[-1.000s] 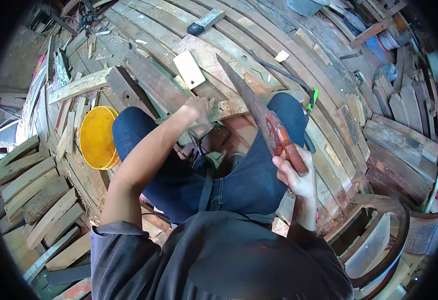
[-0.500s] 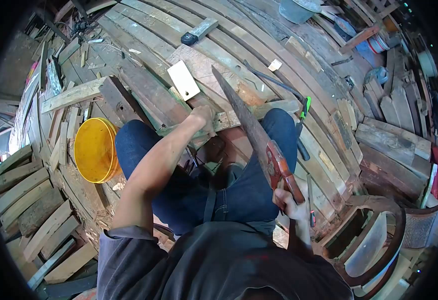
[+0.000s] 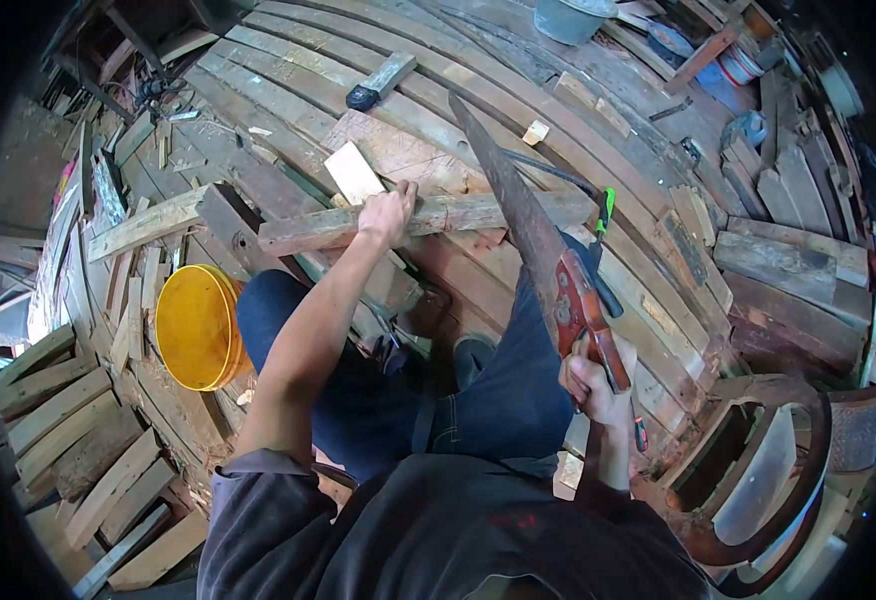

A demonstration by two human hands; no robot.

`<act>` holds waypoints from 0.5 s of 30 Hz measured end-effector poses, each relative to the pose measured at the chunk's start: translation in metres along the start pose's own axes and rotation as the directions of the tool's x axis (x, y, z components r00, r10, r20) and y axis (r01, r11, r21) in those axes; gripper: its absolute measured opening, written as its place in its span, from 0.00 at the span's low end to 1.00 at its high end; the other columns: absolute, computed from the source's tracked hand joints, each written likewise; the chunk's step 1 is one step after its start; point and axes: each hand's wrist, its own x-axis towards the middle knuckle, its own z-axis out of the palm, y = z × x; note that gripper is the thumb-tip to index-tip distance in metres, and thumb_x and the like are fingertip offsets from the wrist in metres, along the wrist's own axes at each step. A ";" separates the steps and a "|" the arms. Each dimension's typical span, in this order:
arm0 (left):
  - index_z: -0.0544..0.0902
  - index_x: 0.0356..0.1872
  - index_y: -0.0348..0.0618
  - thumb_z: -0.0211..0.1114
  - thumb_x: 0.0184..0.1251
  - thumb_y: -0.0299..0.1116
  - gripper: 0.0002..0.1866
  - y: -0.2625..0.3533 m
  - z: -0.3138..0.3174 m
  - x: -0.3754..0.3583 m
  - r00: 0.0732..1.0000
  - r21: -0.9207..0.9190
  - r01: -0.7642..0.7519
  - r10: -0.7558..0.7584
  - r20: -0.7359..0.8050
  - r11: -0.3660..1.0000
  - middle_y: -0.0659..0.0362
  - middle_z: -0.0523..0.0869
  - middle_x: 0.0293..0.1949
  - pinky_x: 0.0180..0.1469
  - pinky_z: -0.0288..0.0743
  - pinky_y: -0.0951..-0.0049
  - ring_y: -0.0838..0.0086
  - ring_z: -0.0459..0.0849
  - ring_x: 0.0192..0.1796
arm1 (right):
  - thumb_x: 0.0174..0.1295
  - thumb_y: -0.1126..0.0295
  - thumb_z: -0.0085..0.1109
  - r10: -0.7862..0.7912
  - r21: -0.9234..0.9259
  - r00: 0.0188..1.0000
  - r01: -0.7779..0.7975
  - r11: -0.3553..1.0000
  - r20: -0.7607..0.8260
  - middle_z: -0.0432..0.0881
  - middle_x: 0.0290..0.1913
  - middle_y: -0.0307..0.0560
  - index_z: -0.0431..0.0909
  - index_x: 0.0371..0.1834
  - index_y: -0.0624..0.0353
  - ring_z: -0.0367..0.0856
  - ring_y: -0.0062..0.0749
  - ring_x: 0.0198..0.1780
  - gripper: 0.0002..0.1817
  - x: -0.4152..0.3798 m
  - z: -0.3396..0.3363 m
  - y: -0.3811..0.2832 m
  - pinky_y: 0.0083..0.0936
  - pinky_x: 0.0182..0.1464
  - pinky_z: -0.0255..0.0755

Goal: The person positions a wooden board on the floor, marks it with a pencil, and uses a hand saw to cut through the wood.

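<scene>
My left hand (image 3: 388, 214) is closed over a long wooden beam (image 3: 308, 230) that lies crosswise in front of my knees. Just beyond those fingers lies a pale rectangular piece of wood (image 3: 352, 172), partly covered by the hand. My right hand (image 3: 598, 384) grips the red-brown handle of a handsaw (image 3: 520, 210). Its long, dark blade points up and away from me, overlapping the beam near its right part in this view. A wide, scratched board (image 3: 413, 150) lies behind the beam.
A yellow bucket (image 3: 196, 328) stands left of my knee. Beyond the beam lies a hammer-like tool (image 3: 382, 80). A green-handled tool (image 3: 606, 210) is at the right, near a curved wooden chair frame (image 3: 758, 480). Cut timber (image 3: 88, 430) is piled at the left.
The beam has shifted forward, away from my lap, and its left end now shows. My left hand moved forward with it. The saw has swung slightly to the right.
</scene>
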 end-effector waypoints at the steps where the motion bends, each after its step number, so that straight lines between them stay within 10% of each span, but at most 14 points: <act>1: 0.63 0.70 0.37 0.85 0.40 0.46 0.56 -0.003 -0.003 0.001 0.999 -0.023 0.006 -0.005 0.039 1.000 0.49 0.74 0.64 0.55 0.82 0.55 0.53 0.83 0.60 | 0.61 0.74 0.65 0.017 0.014 1.000 -0.017 1.000 0.006 0.67 0.16 0.35 0.68 0.26 0.61 0.66 0.16 0.14 0.13 0.002 0.001 0.000 0.18 0.17 0.57; 4: 0.64 0.68 0.38 0.85 0.37 0.48 0.56 -0.009 0.006 0.005 0.998 -0.019 -0.007 0.005 -0.059 1.000 0.50 0.76 0.62 0.52 0.82 0.53 0.52 0.85 0.57 | 0.61 0.74 0.65 -0.017 0.010 1.000 0.017 1.000 -0.005 0.68 0.16 0.35 0.68 0.26 0.60 0.66 0.16 0.15 0.13 0.009 0.009 0.008 0.17 0.18 0.57; 9: 0.66 0.65 0.37 0.60 0.63 0.24 0.28 -0.032 -0.005 0.041 0.986 0.151 -0.055 0.077 -0.148 0.987 0.49 0.77 0.61 0.48 0.84 0.57 0.54 0.86 0.56 | 0.59 0.75 0.65 -0.050 0.028 0.998 0.049 0.998 0.025 0.69 0.17 0.35 0.68 0.26 0.59 0.66 0.16 0.16 0.12 0.014 0.015 0.020 0.17 0.18 0.57; 15: 0.62 0.70 0.34 0.76 0.54 0.49 0.48 -0.054 0.018 0.080 0.969 0.274 -0.089 0.147 -0.199 0.958 0.48 0.72 0.65 0.59 0.78 0.51 0.48 0.79 0.61 | 0.54 0.75 0.65 -0.004 -0.025 1.000 0.004 1.000 -0.014 0.69 0.17 0.36 0.69 0.23 0.59 0.67 0.18 0.19 0.11 0.018 0.021 0.030 0.20 0.23 0.58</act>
